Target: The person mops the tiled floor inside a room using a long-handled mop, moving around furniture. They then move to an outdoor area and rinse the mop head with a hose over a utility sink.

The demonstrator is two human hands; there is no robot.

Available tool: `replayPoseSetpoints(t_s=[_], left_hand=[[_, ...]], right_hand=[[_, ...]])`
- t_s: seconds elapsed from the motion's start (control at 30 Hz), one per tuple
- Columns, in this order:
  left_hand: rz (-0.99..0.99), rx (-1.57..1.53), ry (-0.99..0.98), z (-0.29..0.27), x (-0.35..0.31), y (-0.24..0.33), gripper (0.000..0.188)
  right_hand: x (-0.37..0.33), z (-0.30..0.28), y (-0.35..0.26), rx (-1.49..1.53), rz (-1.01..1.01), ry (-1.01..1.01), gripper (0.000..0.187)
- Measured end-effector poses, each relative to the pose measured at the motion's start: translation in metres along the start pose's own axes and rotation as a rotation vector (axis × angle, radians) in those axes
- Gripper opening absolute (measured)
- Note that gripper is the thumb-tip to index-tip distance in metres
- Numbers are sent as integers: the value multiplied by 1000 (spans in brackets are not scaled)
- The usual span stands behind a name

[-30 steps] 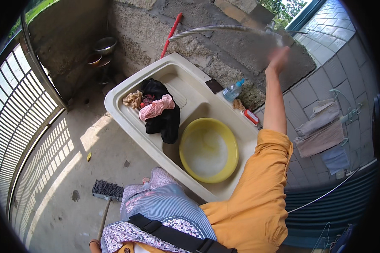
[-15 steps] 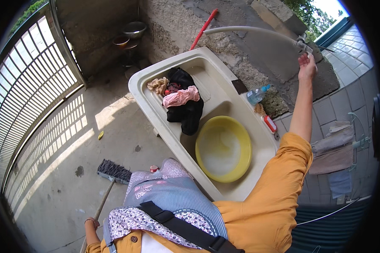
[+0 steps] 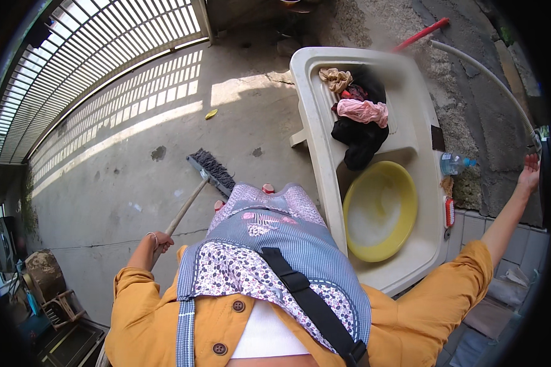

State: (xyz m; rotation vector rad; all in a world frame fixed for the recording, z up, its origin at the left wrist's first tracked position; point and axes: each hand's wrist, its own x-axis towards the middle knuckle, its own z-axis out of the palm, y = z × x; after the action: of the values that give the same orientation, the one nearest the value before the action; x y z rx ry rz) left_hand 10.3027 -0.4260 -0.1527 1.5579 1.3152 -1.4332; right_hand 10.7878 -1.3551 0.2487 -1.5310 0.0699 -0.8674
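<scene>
My left hand (image 3: 161, 241) is wrapped round the wooden handle of a push broom (image 3: 187, 211). The broom's head with dark grey bristles lies on the concrete floor, just left of my feet. Out at the far right, my right hand (image 3: 529, 172) is held palm up with its fingers apart and nothing in it. It is just below the tap (image 3: 536, 142), to which a pale ribbed hose (image 3: 490, 72) is attached. Between my arms stands a cream sink (image 3: 431, 202). A yellow basin (image 3: 410, 211) with cloudy water is in its near part.
Pink cloth (image 3: 362, 111), tan cloth (image 3: 335, 79) and black cloth (image 3: 364, 140) lie in the sink's far part. A clear bottle (image 3: 453, 164) and a red-backed brush (image 3: 449, 213) rest along its right side. A barred gate (image 3: 116, 49) stands at the far left.
My view has swung left, so the sink and basin appear further right. My right hand has come slightly away from the tap. My left hand still grips the broom, now fully in view.
</scene>
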Motion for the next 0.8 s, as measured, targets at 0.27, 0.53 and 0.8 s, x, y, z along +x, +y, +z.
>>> replayPoseSetpoints(t_s=[0.27, 0.53, 0.8], left_hand=[[225, -498, -321, 26, 25, 12, 24], [391, -596, -383, 20, 24, 126, 25], [543, -435, -251, 3, 2, 199, 21]], right_hand=[[-25, 32, 3, 144, -102, -19, 23], [-86, 54, -16, 150, -213, -189, 25], [-78, 55, 8, 213, -189, 84, 18]])
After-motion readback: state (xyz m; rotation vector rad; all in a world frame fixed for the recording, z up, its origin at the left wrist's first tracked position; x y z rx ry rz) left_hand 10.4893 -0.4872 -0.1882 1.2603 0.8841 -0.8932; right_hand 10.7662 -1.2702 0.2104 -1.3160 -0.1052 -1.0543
